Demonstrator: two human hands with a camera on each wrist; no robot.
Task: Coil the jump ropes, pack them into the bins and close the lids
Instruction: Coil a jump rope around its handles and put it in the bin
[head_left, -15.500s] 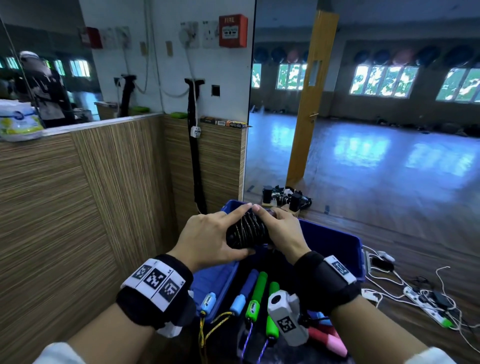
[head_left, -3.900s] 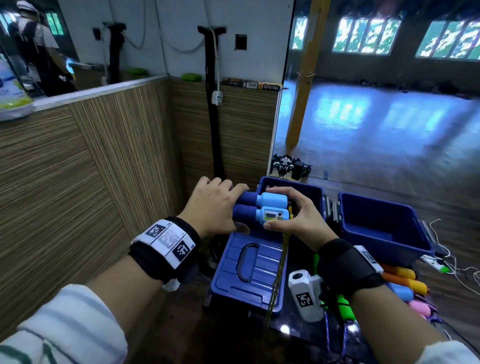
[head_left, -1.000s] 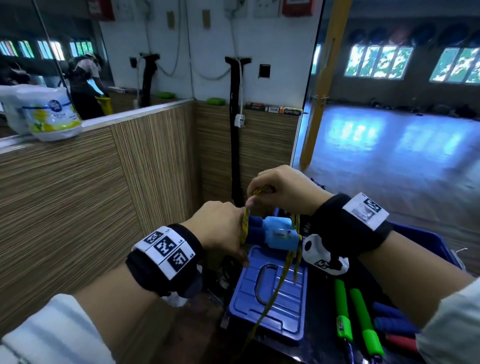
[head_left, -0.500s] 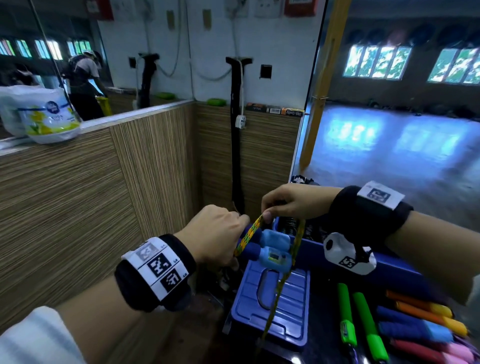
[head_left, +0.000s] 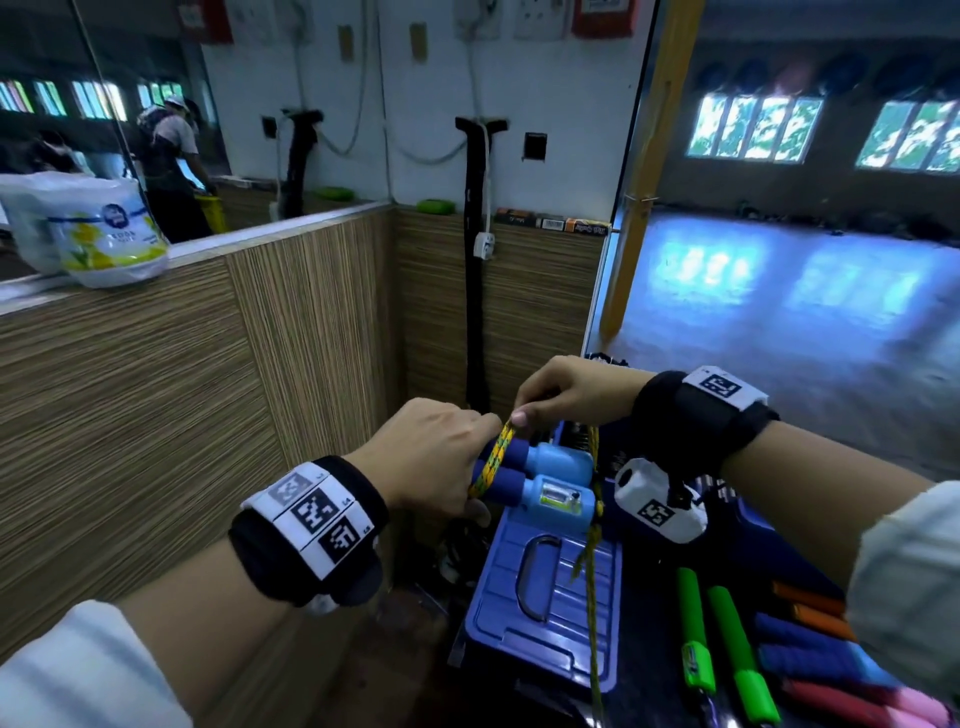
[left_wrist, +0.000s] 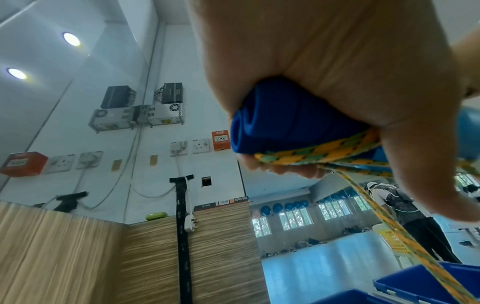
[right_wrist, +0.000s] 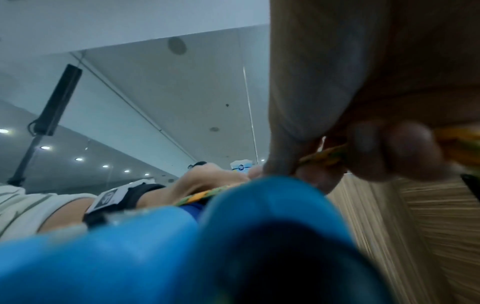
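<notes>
A white plastic bag (head_left: 88, 228) sat on the far-left ledge (head_left: 291, 228); a fire alarm (left_wrist: 221, 140) (orange) hung on the wall.

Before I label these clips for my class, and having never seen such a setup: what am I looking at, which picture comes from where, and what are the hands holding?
No machine here: a person works bare-handed, wearing a camera on the head and one on each wrist band. The wide picture is the head view, looking down at both hands. The other two look along each hand from the wrist, so fingers fill them.

The left hand grips two blue handles of a jump rope, held side by side. The right hand pinches the yellow rope and leads it over the handles; the rest hangs down past a closed blue lid. To the right lie more handles: green, orange, blue and pink.
</notes>
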